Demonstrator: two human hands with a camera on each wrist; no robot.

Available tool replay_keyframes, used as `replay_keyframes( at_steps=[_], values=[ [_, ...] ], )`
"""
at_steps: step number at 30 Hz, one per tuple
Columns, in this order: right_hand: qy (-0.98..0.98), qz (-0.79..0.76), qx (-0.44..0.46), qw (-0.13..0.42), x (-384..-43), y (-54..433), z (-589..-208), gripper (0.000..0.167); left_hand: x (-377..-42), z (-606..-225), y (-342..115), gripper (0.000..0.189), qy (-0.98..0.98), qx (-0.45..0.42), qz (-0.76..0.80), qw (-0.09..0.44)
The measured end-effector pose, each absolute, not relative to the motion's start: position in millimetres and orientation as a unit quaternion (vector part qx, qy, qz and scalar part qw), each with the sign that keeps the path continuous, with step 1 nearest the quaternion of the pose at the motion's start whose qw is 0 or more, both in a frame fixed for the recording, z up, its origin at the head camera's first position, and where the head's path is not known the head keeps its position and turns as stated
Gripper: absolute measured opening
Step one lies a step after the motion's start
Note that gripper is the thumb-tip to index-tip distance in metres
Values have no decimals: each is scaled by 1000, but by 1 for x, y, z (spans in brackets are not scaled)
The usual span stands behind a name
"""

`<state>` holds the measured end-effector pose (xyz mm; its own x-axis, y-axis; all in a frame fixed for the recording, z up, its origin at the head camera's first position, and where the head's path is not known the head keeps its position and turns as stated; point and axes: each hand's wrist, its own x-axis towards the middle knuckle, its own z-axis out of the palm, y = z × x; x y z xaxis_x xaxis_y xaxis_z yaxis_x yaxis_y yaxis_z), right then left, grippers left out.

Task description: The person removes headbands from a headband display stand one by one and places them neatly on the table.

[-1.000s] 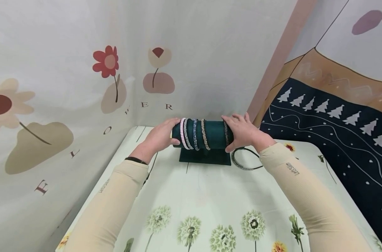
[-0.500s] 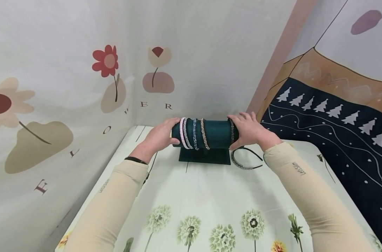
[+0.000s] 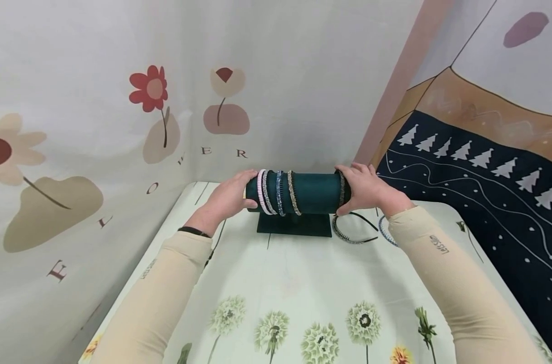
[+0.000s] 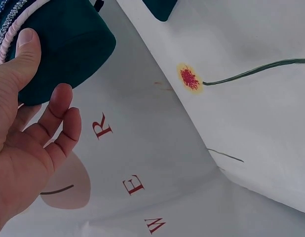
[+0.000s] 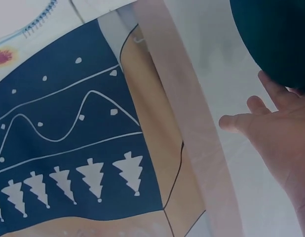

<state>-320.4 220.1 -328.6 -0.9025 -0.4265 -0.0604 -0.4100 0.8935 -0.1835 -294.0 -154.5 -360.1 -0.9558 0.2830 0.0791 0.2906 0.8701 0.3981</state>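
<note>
A dark green headband display stand (image 3: 315, 193), a horizontal roll on a flat base, stands at the back of the table. My left hand (image 3: 230, 197) grips the roll's left end, thumb in front. Beside it the roll carries a pink headband (image 3: 260, 193), a silver headband (image 3: 267, 193), a blue glittery headband (image 3: 280, 193) and a gold-toned headband (image 3: 294, 193). At the right end my right hand (image 3: 366, 188) holds a dark glittery headband (image 3: 342, 190) around the roll, thumb in front and fingers over the top. In the right wrist view, several fingers touch the roll's underside (image 5: 278, 44).
A black toothed headband (image 3: 344, 237) lies on the table right of the base. Partly under my right forearm is a light blue headband (image 3: 386, 233). A flower-printed cloth (image 3: 294, 273) covers the table; a pale printed curtain (image 3: 294, 101) hangs close behind.
My right hand has slid the dark headband a little to the right along the roll. The light blue headband has come into view under the forearm. My left hand has kept its place.
</note>
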Motion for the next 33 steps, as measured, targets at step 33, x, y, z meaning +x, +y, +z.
replay_keyframes(
  at_steps=[33],
  values=[
    [974, -116, -182, 71, -317, 234, -331, 126, -290, -358, -155, 91, -965, -154, -210, 8]
  ],
)
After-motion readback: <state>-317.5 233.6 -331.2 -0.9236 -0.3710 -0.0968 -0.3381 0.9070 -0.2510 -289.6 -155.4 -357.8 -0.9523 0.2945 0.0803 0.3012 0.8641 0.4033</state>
